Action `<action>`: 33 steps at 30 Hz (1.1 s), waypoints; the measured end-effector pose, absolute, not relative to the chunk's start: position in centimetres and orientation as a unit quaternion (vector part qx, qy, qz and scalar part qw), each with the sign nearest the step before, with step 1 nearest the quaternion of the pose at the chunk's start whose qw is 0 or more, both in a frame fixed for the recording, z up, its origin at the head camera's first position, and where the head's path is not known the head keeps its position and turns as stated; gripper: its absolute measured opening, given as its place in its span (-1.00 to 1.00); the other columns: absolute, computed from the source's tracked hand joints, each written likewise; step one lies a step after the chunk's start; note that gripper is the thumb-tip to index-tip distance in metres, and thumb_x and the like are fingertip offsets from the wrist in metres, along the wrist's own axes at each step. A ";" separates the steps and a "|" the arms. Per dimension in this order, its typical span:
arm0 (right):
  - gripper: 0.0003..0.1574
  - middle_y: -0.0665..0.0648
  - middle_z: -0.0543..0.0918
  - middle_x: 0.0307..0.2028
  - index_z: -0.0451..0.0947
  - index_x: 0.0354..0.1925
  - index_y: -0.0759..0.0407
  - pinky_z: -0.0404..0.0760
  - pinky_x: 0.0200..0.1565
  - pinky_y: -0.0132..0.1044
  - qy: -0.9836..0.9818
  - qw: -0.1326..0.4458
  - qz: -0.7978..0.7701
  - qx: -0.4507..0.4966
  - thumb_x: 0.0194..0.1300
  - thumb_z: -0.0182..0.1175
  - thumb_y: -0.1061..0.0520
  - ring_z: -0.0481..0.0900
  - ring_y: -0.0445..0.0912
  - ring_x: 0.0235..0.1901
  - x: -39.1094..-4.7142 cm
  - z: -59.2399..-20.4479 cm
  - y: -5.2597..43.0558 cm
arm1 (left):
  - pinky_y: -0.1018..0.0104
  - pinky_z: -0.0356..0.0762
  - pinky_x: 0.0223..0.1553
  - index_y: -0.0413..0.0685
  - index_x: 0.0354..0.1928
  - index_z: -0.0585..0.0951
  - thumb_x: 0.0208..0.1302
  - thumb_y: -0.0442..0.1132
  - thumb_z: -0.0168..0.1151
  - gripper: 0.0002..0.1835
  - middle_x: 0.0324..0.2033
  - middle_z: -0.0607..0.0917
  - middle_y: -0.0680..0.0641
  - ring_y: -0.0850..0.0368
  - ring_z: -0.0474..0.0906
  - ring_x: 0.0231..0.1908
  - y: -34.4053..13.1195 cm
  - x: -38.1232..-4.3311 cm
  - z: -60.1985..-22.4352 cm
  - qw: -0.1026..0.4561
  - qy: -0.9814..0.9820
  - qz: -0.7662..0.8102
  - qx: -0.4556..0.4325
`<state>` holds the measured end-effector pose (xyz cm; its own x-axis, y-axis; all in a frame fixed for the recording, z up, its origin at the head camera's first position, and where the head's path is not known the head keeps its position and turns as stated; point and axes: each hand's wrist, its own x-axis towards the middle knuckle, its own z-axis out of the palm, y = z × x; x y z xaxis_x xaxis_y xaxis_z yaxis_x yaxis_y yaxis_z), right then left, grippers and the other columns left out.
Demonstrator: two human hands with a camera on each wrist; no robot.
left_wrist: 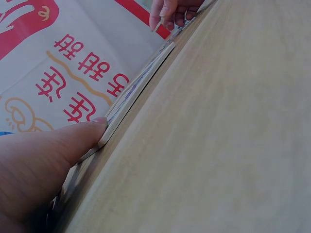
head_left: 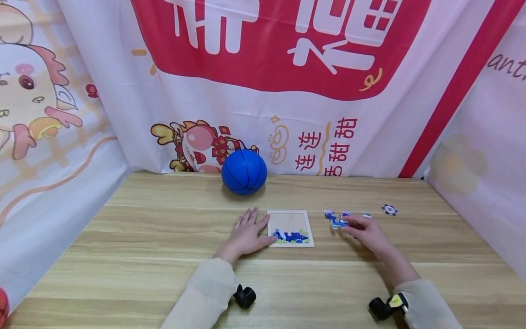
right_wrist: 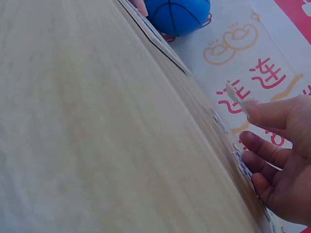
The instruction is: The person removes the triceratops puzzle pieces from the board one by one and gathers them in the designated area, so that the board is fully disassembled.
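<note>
Head view: the left hand [head_left: 245, 233] lies with fingers spread, thumb touching the puzzle tray [head_left: 288, 222] to their right. The right hand [head_left: 367, 232] pinches a puzzle piece [right_wrist: 235, 97], loose pieces [right_wrist: 241, 163] below its fingers.

Here's the left hand [left_wrist: 39, 167], big at lower left, thumb [left_wrist: 82, 140] stretched out, its tip resting on the near end of the board [left_wrist: 138, 92]. The board lies flat, seen almost edge-on, a bluish print glimpsed along its top. Up at the top edge, the right hand [left_wrist: 179, 8], fingers bent, pinching a thin piece [left_wrist: 161, 22], too small to read. Pale table [left_wrist: 223, 136] sweeps across the right; behind, a white cloth [left_wrist: 104, 36] with red characters [left_wrist: 79, 108] and an orange squiggle [left_wrist: 73, 73].
</note>
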<state>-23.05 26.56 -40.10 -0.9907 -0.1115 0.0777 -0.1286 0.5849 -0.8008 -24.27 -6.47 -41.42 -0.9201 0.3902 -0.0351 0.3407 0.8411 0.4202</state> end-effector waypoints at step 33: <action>-0.63 0.11 0.45 -0.36 0.51 -0.11 0.28 0.32 -0.30 -0.22 -0.930 0.042 0.357 0.081 0.06 0.20 0.21 0.34 -0.04 -0.34 -23.2 -41.3 25.5 | -0.01 -0.35 0.15 0.11 0.28 0.14 0.05 0.29 -0.05 -0.23 0.28 -0.10 -0.20 -0.11 -0.34 0.25 -6.5 -24.2 -41.4 0.053 0.955 0.215 0.195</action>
<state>-23.21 25.50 -41.25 -0.9834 -0.1209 0.1352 -0.1803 0.7315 -0.6575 -24.21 -6.50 -41.35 -0.9182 0.3958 -0.0167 0.3505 0.8313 0.4315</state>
